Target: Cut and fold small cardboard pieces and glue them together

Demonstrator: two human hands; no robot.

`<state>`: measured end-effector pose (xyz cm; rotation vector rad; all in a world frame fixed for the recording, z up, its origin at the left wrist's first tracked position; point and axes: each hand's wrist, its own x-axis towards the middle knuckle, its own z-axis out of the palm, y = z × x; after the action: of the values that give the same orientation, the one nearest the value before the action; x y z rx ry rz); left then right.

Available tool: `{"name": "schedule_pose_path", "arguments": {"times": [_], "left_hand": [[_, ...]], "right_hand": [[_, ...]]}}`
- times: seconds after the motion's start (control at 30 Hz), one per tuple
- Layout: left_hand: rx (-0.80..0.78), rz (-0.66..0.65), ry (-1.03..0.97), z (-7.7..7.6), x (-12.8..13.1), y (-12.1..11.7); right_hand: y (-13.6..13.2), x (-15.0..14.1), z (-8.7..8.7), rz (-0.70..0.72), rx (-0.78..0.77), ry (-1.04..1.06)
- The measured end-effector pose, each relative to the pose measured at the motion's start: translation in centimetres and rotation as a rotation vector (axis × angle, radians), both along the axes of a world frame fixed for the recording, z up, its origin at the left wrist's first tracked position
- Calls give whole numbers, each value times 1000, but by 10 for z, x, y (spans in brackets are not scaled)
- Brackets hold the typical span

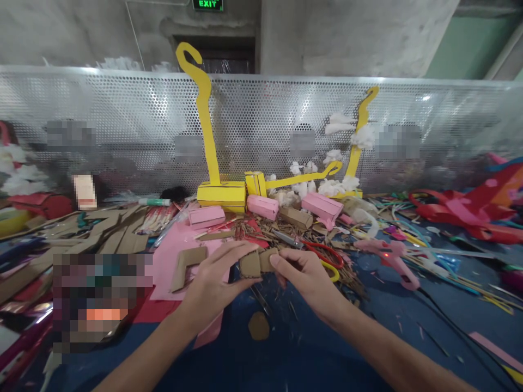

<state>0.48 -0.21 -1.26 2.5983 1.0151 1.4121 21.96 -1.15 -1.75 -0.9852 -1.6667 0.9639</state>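
Between my two hands, above the blue table, is a small piece of brown cardboard [250, 264] with a folded or box-like shape. My left hand [218, 277] grips its left side, thumb below and fingers above. With thumb and fingers my right hand [306, 275] pinches a cardboard flap [267, 260] at the right side; whether the flap is joined to the rest I cannot tell. A round cardboard disc [259, 325] lies on the table below my hands. Left of my left hand, a bent cardboard strip [186, 268] rests on pink sheet material [163, 272].
Scissors [327, 253] with red and yellow handles lie just beyond my right hand. A pink glue gun [392, 256] with a black cord is at the right. Behind stand yellow hook shapes [208, 136], pink boxes [206, 216] and a perforated metal screen [253, 120]. Cardboard scraps [102, 228] cover the left.
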Motion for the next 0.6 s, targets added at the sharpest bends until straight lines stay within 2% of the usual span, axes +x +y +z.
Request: {"name": "schedule_pose_path", "arguments": {"times": [0.37, 0.6], "left_hand": [[-1, 0, 33, -2, -1, 2], [-174, -60, -17, 0, -5, 4]], "right_hand": [[-1, 0, -1, -8, 34, -63], [-2, -2, 2, -25, 5, -15]]}}
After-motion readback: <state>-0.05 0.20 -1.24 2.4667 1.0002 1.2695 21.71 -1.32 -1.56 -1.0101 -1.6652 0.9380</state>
